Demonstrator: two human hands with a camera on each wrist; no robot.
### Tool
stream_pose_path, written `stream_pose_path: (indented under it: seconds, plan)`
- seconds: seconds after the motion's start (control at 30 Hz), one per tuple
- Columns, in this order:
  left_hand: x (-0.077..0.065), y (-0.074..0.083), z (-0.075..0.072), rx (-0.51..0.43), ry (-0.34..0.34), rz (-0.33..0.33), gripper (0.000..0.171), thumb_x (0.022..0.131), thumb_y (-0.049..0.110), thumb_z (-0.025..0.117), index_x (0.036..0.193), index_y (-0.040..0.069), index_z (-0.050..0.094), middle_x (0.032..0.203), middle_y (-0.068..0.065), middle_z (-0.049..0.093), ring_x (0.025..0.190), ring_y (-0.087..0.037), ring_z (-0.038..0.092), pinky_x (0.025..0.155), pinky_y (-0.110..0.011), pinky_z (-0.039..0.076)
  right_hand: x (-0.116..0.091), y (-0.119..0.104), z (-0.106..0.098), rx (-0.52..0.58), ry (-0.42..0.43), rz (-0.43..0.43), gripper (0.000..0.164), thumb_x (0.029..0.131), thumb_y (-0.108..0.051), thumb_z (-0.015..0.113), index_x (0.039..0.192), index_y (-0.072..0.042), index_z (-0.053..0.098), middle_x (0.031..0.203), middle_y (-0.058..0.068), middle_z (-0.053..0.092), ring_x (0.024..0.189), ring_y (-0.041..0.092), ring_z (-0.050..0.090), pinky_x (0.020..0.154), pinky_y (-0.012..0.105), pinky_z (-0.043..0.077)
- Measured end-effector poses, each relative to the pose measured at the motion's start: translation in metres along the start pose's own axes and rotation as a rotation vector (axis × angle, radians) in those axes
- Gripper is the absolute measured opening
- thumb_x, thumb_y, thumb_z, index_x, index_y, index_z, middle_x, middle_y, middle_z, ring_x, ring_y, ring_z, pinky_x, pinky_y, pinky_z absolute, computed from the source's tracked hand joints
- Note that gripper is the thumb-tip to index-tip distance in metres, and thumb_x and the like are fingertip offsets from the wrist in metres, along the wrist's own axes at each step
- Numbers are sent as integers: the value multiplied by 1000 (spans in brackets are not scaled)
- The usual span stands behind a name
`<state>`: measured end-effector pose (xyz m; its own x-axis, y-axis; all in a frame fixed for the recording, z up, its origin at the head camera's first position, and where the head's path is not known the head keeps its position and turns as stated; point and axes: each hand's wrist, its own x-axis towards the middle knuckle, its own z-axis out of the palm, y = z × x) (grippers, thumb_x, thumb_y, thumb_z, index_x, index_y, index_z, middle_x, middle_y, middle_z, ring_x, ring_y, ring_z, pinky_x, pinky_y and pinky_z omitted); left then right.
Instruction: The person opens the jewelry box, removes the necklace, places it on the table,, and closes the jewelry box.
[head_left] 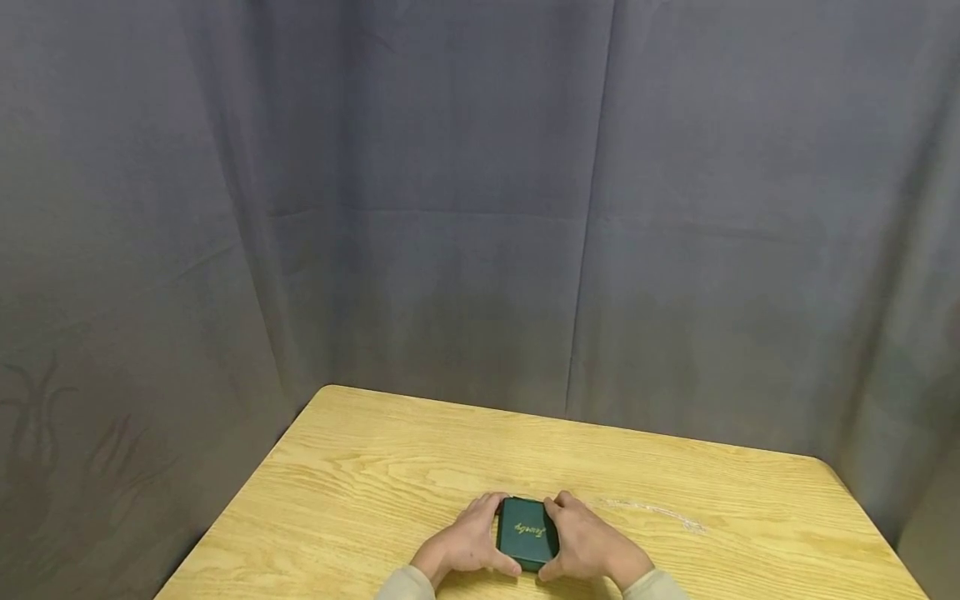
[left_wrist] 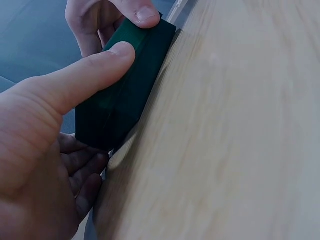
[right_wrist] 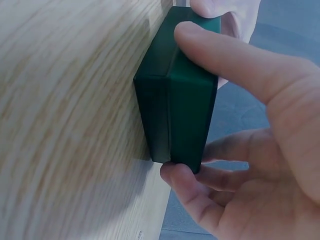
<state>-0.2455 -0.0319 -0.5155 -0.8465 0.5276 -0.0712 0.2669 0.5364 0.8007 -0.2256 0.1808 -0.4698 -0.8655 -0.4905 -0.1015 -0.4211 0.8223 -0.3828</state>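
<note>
A small dark green jewelry box with gold lettering on its lid sits at the near part of the table, its lid down. My left hand holds it at the left, thumb on the near side and fingers toward the far corner. From the right, my right hand grips it the same way. In the left wrist view, the left thumb lies against the front face of the box. The right wrist view shows the right thumb on that front face and fingertips at the far edge, with a seam running round the box.
A thin, clear, shiny strand lies on the wooden table to the right of the box. Grey curtains hang behind the table and along its left side.
</note>
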Motion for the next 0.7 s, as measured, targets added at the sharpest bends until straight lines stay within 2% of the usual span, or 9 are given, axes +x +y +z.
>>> stream_pose_path:
  seconds: [0.3,0.43,0.57,0.7]
  plan:
    - [-4,5,0,26,-7,-11,97,66,34,87,142,9,32,138,-6,39,125,-28,37,99,-51,34,-3,-4,1,-2,10,23,99,64,-42,86,133,14,43,109,11,49,84,17,48,71,35,48]
    - [-5,6,-2,32,-18,-16,101,67,36,86,145,8,28,142,-8,35,130,-30,32,103,-52,30,-4,-6,0,3,19,30,99,63,-42,86,133,13,42,110,12,49,86,19,48,72,38,48]
    - [-5,7,-2,18,-29,-16,109,68,38,85,149,7,19,148,-12,28,136,-34,24,105,-57,24,-4,-7,-1,7,17,45,101,64,-43,86,135,12,40,117,17,48,93,24,50,76,42,49]
    - [-6,7,-2,-21,-31,-34,116,68,40,85,151,8,11,152,-16,21,137,-39,19,103,-62,23,-4,-7,-3,19,-2,61,106,64,-46,85,138,11,35,129,24,44,106,34,51,81,48,48]
